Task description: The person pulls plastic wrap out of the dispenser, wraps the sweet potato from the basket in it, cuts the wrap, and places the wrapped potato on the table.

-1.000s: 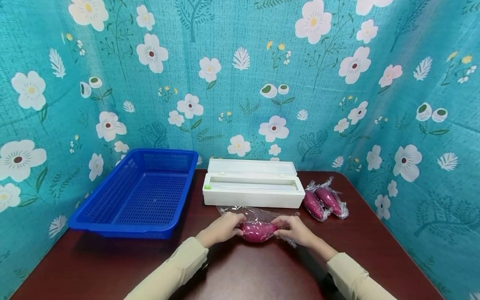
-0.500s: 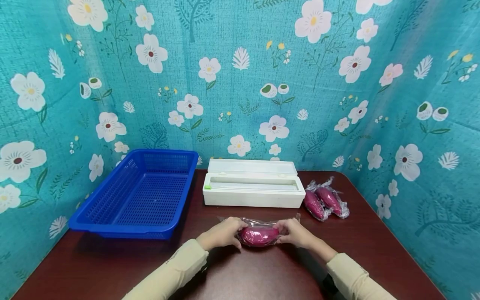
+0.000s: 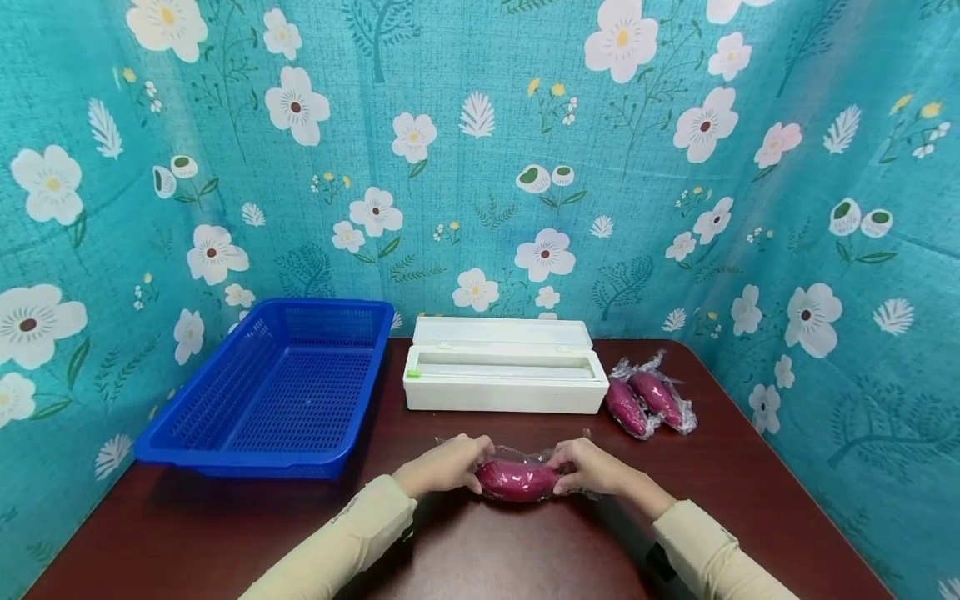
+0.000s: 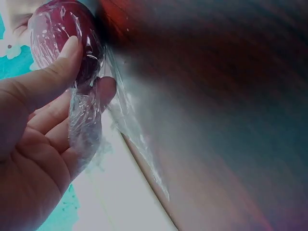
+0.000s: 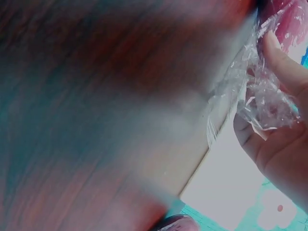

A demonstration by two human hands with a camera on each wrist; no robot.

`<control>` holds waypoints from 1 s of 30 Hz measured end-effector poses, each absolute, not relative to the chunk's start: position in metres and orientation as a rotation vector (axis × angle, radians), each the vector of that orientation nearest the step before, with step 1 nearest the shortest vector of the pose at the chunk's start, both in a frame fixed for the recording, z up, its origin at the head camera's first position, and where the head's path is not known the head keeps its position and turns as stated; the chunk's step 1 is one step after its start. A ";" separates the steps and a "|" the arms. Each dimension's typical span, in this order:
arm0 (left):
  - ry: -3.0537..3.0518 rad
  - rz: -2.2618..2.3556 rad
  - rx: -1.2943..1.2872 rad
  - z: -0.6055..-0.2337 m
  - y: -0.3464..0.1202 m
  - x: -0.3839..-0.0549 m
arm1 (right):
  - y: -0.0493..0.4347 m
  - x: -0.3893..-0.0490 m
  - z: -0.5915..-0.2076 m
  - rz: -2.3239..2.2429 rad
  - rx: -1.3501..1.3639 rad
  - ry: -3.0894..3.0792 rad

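Note:
An elongated purple-red vegetable that looks like a sweet potato [image 3: 516,481] lies lengthwise between the two hands, covered in clear cling film [image 4: 86,118]. The left hand [image 3: 448,464] grips its left end; in the left wrist view the thumb presses on its filmed side and the fingers lie behind the loose film. At the opposite end, the right hand [image 3: 588,467] holds the sweet potato and its film, thumb against the purple side in the right wrist view. Crumpled film bunches within the right fingers. A loose film edge sticks up behind the sweet potato.
Behind the hands stands a white cling film dispenser [image 3: 506,395], lid raised, with a green slider [image 3: 413,374] at its left. Two film-wrapped sweet potatoes [image 3: 654,396] lie to its right. A blue plastic basket [image 3: 247,458] sits at the left on the dark table [image 3: 480,554].
The sweet potato has come slightly nearer the person and rolled in its film. The film sheet that lay spread behind it is now mostly gathered around it. Both hands have shifted their hold.

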State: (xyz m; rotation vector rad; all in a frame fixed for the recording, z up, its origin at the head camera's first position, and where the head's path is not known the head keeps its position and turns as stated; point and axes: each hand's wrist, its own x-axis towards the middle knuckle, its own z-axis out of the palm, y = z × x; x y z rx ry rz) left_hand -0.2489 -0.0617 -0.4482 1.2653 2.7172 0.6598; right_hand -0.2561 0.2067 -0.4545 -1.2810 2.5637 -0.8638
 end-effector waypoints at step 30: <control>2.795 0.418 1.243 -0.447 -0.061 -0.251 | 0.203 -0.252 -0.455 -0.739 -1.224 2.555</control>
